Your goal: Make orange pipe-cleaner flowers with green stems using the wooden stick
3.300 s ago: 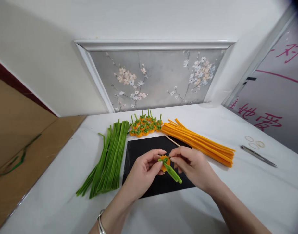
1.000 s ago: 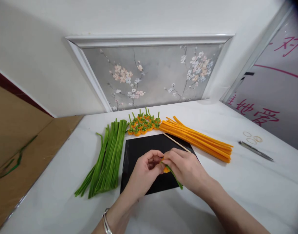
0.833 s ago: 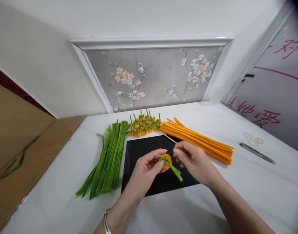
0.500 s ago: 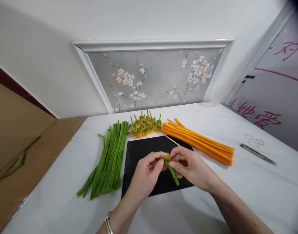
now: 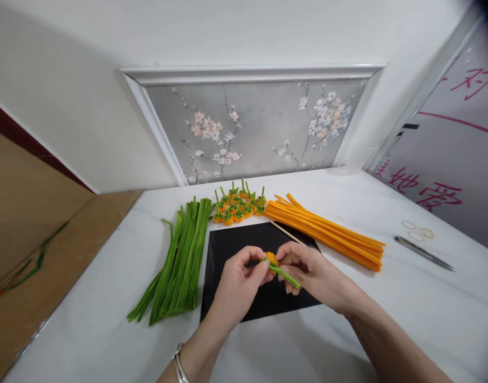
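Note:
Above the black mat (image 5: 224, 276), my left hand (image 5: 242, 279) pinches a small orange pipe-cleaner pumpkin (image 5: 271, 257) between thumb and fingertips. A green pipe cleaner (image 5: 288, 277) is attached at its top, the free end slanting down to the right. My right hand (image 5: 318, 274) is closed at the pumpkin's right side, its index fingertip against the orange edge and its thumb by the green strand. Part of the pumpkin is hidden behind the fingers.
Left of the mat lies a bundle of green pipe cleaners (image 5: 184, 260); orange pipe cleaners (image 5: 327, 234) lie to the right. Several finished pumpkins (image 5: 239, 205) stand behind. A wooden stick (image 5: 286, 232) touches the mat; tweezers (image 5: 423, 252) and rubber bands (image 5: 415, 234) lie far right.
The pumpkin has turned in my fingers, showing more orange. The green strand's free end has swung up and to the right, across my right thumb.

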`<action>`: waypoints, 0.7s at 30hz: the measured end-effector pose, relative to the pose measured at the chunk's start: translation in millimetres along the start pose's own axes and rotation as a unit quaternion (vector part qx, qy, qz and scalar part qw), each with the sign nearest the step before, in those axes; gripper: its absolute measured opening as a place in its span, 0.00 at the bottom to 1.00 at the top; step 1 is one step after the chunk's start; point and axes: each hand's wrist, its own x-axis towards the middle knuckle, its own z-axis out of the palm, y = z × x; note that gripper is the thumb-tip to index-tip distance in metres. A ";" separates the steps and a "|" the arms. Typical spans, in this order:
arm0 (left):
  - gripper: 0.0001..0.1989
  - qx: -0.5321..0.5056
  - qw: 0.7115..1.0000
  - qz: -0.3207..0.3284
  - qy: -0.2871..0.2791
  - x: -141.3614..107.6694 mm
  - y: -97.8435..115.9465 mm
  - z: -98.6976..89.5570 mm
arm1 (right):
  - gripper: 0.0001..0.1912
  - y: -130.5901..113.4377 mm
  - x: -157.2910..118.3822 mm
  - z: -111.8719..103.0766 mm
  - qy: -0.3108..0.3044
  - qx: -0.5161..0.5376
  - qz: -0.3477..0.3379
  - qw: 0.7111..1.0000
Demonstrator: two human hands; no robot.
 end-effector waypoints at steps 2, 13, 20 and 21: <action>0.10 -0.036 0.999 -0.023 0.011 -0.6 1.3 1.5 | 0.09 0.5 0.0 -0.3 0.006 -0.024 -0.021 0.999; 0.11 -0.067 0.995 -0.002 0.078 -0.7 -9.1 7.6 | 0.08 3.0 -1.2 11.0 0.063 -0.085 -0.017 0.994; 0.04 0.013 0.994 0.078 0.070 -2.8 -7.8 7.9 | 0.09 3.0 -2.2 9.7 0.093 -0.070 -0.064 0.991; 0.04 0.017 0.994 0.086 0.072 -3.1 -7.9 8.1 | 0.09 3.2 -2.6 10.6 0.100 -0.064 -0.069 0.991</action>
